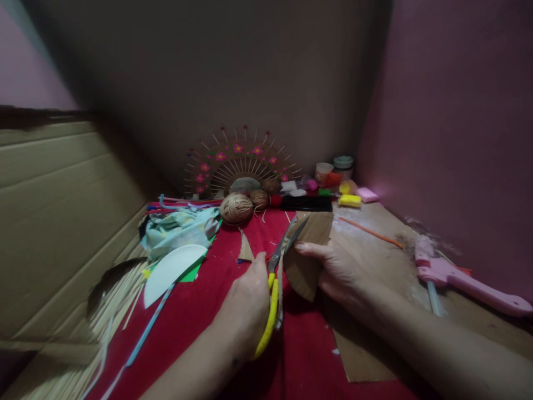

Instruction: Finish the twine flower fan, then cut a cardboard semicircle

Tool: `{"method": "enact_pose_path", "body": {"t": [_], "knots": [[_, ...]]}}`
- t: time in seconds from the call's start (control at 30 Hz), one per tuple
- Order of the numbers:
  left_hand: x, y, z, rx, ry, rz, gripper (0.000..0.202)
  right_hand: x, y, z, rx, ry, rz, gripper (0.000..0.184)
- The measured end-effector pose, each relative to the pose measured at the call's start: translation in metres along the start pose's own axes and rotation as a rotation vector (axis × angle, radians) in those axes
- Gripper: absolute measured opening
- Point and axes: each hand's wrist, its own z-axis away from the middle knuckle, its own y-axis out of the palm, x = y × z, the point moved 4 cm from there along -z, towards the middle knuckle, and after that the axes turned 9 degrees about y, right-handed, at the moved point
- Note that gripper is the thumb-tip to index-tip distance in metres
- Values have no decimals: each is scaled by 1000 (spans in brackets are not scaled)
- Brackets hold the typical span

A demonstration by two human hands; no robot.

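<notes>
My left hand (249, 303) is closed round the yellow handles of a pair of scissors (272, 303). Their dark blades lie against the left edge of a brown cardboard piece (306, 272), which has a curved outline. A thin cut strip of cardboard (280, 294) hangs beside the blades. My right hand (333, 269) pinches that cardboard piece from the right, thumb on top; the other fingers are mostly hidden behind it. Just left of the blades, a small pointed cardboard scrap (245, 247) lies on the red cloth (225, 278).
Twine balls (236, 209), a decorated cardboard fan (220, 156) and clay packs (350, 200) stand along the back. A pink glue gun (466, 278) rests at right on a brown board (375, 228). Left are a white paper piece (172, 269), patterned cloth (179, 228) and sticks (104, 328).
</notes>
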Motion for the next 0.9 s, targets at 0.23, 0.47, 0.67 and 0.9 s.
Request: {"method": "enact_pose_path", "body": {"t": [0.23, 0.47, 0.67, 0.9], "knots": [[1, 2, 0, -28, 2, 14, 41, -1, 0, 0, -12, 24, -10, 37], [-8, -3, 1, 34, -37, 36, 27, -2, -1, 0, -34, 43, -12, 37], [-7, -6, 1, 85, -9, -14, 22, 0, -3, -1, -52, 61, 38, 31], [-7, -8, 2, 134, -36, -32, 16, 5, -3, 0, -87, 35, 85, 28]]}}
